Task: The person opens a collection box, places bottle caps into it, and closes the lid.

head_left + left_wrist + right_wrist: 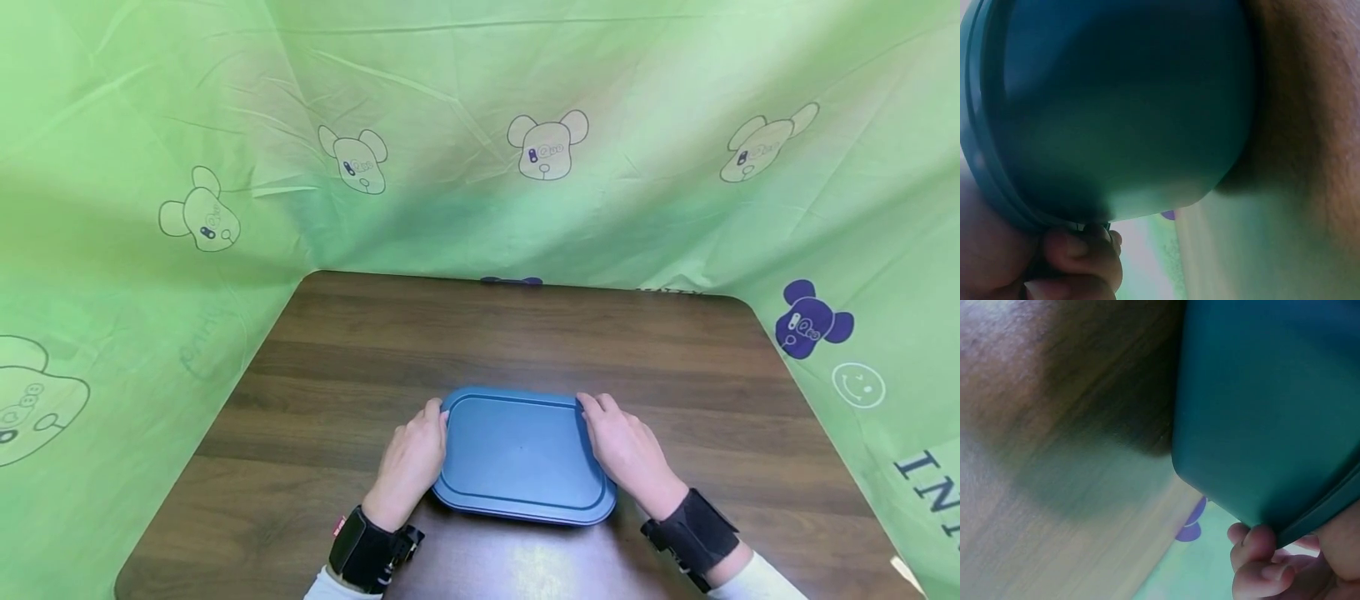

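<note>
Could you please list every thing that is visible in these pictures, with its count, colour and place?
tray: one, blue, rectangular with rounded corners, near middle of the table, held at both short sides
table: one, dark brown wood grain, under the tray
cloth backdrop: one, green with bear-head prints, around the back and both sides of the table
wrist straps: two, black, one on each wrist
left hand: one, at the tray's left edge, fingers curled under the rim
right hand: one, at the tray's right edge, fingers curled under the rim

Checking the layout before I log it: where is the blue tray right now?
In the head view the blue tray sits near the wooden table's front edge, gripped between left hand and right hand.
</note>
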Action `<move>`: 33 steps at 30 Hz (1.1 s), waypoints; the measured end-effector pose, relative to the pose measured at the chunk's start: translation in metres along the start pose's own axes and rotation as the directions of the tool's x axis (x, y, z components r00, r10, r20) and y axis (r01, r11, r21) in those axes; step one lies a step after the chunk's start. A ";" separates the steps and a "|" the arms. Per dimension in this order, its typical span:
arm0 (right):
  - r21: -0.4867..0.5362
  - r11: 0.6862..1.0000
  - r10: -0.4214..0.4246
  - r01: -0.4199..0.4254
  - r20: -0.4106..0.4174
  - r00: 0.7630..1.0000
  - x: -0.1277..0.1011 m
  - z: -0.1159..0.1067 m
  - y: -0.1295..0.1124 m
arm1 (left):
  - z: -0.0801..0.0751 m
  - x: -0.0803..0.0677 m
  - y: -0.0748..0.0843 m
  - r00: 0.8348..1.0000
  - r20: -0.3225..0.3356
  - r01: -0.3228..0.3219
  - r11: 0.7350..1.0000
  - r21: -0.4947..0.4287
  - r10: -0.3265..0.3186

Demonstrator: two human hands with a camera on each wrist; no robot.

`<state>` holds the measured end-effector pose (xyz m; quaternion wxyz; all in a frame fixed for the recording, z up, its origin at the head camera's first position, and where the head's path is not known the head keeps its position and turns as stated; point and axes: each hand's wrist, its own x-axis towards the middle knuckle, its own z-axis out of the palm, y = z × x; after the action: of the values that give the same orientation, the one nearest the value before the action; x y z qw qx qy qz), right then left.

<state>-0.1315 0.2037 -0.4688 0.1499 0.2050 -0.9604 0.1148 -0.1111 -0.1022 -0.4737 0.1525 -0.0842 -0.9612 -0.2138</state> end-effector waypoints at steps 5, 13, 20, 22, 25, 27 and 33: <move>-0.007 1.000 -0.025 0.024 -0.023 0.999 -0.001 0.002 0.001 | 0.001 -0.001 0.001 1.000 0.010 0.008 1.000 0.003 -0.008; -0.031 0.999 -0.029 0.027 -0.052 0.998 -0.002 0.005 -0.001 | 0.003 -0.002 0.002 1.000 0.020 0.019 1.000 0.001 -0.019; -0.059 0.998 -0.016 0.015 -0.030 0.999 -0.002 0.008 -0.002 | 0.005 -0.003 0.002 1.000 0.012 0.021 1.000 -0.005 -0.021; -0.069 0.997 -0.026 0.023 -0.038 0.999 -0.003 0.008 -0.001 | 0.005 -0.003 0.002 1.000 0.005 0.016 1.000 -0.008 -0.016; -0.074 0.997 -0.040 0.036 -0.052 0.998 -0.003 0.009 -0.001 | 0.006 -0.003 0.002 1.000 0.003 0.006 1.000 -0.004 -0.006; -0.074 0.996 -0.044 0.040 -0.054 0.998 -0.003 0.009 -0.001 | 0.006 -0.003 0.001 1.000 0.008 0.001 1.000 -0.004 -0.001; -0.062 0.998 -0.027 0.025 -0.038 0.999 -0.002 0.009 -0.001 | 0.005 -0.002 -0.001 1.000 0.017 -0.006 1.000 -0.008 0.007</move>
<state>-0.1313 0.2015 -0.4779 0.1760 0.2103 -0.9577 0.0871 -0.1111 -0.1013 -0.4795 0.1444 -0.0898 -0.9613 -0.2166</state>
